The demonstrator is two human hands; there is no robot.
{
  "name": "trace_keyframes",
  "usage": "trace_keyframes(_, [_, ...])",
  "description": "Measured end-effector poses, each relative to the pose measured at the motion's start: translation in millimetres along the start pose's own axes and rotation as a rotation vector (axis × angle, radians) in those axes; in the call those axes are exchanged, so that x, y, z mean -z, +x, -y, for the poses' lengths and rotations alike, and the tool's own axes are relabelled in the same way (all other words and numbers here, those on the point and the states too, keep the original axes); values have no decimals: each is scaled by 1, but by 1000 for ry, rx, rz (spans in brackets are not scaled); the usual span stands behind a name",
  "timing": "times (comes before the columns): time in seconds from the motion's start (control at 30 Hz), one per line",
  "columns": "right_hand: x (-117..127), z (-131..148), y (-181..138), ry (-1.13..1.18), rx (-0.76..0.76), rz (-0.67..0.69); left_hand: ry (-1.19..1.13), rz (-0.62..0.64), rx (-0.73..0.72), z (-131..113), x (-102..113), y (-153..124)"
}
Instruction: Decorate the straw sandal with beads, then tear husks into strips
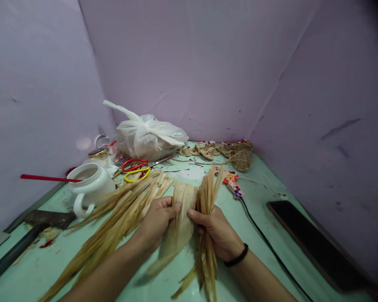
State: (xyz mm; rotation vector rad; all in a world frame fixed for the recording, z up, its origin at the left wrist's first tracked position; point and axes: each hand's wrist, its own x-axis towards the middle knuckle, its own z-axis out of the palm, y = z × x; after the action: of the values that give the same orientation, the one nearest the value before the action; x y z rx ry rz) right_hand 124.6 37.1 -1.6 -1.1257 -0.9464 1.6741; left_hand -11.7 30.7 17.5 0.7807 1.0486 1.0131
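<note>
Between my two hands a wide, pale strip of dried husk (184,209) is stretched flat, its lower end curling down to the left. My left hand (159,220) pinches the strip's left edge between thumb and fingers. On the other edge, the thumb of my right hand (219,233) presses the strip. That same hand also grips an upright bundle of narrow husk strips (209,197), which fan out above and below the fist. To the left, a loose pile of long husk strips (122,222) lies on the table, partly behind my left forearm.
A white mug (93,184) with a red stick (50,178) stands left, near a hammer-like tool (47,220). Red-and-yellow scissors (137,170), a tied white plastic bag (151,136) and woven pieces (208,150) lie behind. At right are a patterned corded tool (233,184) and a black phone-like slab (315,243).
</note>
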Motion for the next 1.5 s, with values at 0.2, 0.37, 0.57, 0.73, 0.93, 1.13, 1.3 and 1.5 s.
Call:
trace_keyframes(0.2, [-1, 1, -2, 39, 7, 17, 75, 23, -41, 6, 4, -1])
trace_keyframes(0.37, [-3, -1, -4, 21, 19, 47, 101, -7, 14, 7, 3, -2])
trace_keyframes(0.57, [-4, -2, -6, 40, 43, 101, -13, 32, 77, 5, -4, -6])
trace_keyframes(0.73, [-4, 2, -8, 124, 11, 132, -41, 92, 56, 3, -4, -8])
trace_keyframes(0.93, [1, 3, -1, 165, -7, 89, -28, 21, 71, -2, 7, 1])
trace_keyframes(1.13, [3, 0, 3, 197, -32, 53, -6, -24, 61, -4, 8, 3])
trace_keyframes(1.3, [4, 2, 3, 208, 9, 50, 7, -40, 61, -4, 8, 4])
trace_keyframes(1.5, [4, 6, 2, 162, 54, 60, 25, -70, 65, -2, 11, 5])
